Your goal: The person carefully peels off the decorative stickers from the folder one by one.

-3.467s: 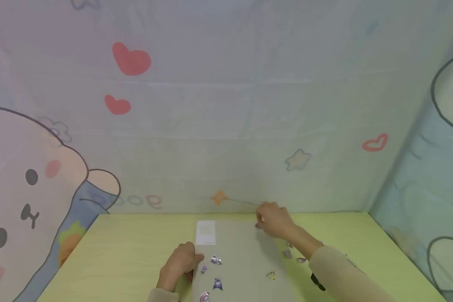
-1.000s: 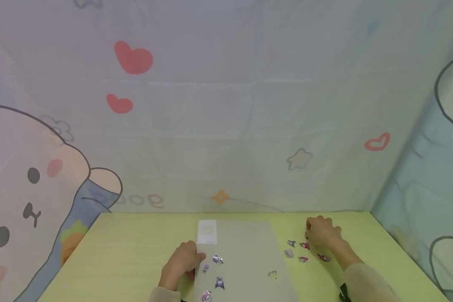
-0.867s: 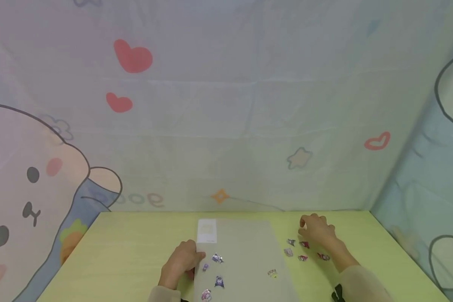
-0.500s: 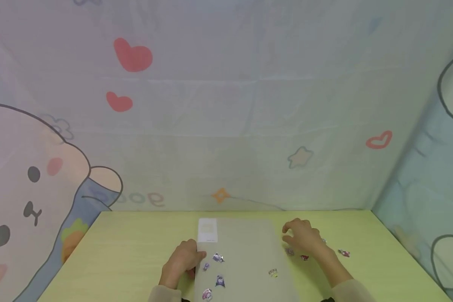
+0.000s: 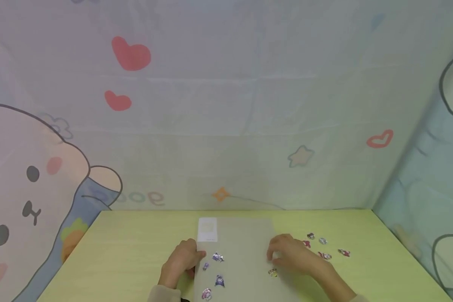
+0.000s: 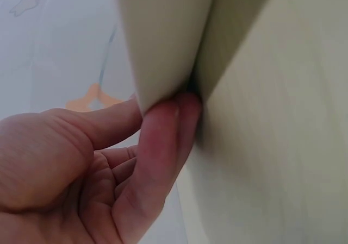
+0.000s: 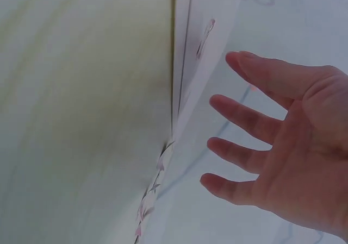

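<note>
A flat pale grey board (image 5: pixel 245 239) with a white label (image 5: pixel 207 229) lies on the table. Along its left side are several purple and pink character stickers (image 5: pixel 219 280); a small yellow one (image 5: pixel 273 272) is on the right. My left hand (image 5: pixel 181 260) pinches the board's left edge, thumb above and fingers (image 6: pixel 163 141) beneath, as the left wrist view shows. Over the right edge, close to the yellow sticker, hovers my right hand (image 5: pixel 290 253). Its fingers are spread with nothing between them in the right wrist view.
Several loose stickers (image 5: pixel 324 256) lie on the yellow table (image 5: pixel 136 239) right of the board, some partly behind the right hand. A printed cloth backdrop (image 5: pixel 226 126) rises from the table's far edge, with another cloth side (image 5: pixel 438 188) at the right.
Earlier my right hand was at the board's far right corner, then moved out over the loose stickers. Since then it has come back left and nearer, over the board's right edge. Left hand unchanged.
</note>
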